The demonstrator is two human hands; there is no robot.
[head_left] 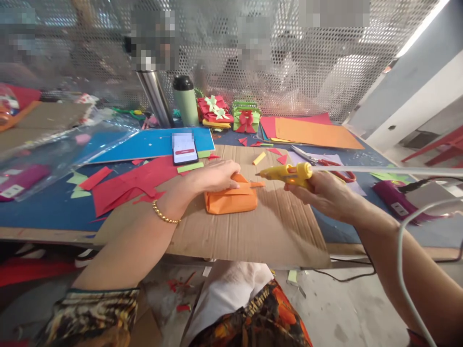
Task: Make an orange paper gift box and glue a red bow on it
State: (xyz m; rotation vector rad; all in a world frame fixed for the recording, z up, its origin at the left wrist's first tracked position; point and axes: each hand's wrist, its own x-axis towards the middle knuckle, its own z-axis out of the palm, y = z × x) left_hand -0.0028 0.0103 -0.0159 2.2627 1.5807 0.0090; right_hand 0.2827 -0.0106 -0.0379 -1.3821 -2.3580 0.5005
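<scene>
My left hand (220, 174) is closed on the upper edge of an orange folded-paper box (231, 202), which rests on a sheet of brown cardboard (275, 226). A narrow orange flap sticks out from the box's top toward the right. In my right hand (321, 193) is a yellow hot glue gun (294, 174), its nozzle pointing left, a short distance above and right of the box. A long whitish glue stick (383, 169) runs out of the gun's rear. The fingertips of my left hand are partly hidden behind the paper.
Red-handled scissors (334, 168) lie right of the cardboard. A phone (184, 148) sits on a blue board (144, 144). Behind stand a green bottle (186, 103), a steel flask (155, 96) and finished paper bags (246, 118). Red paper (133, 185) lies left; a white cable (401, 255) hangs at right.
</scene>
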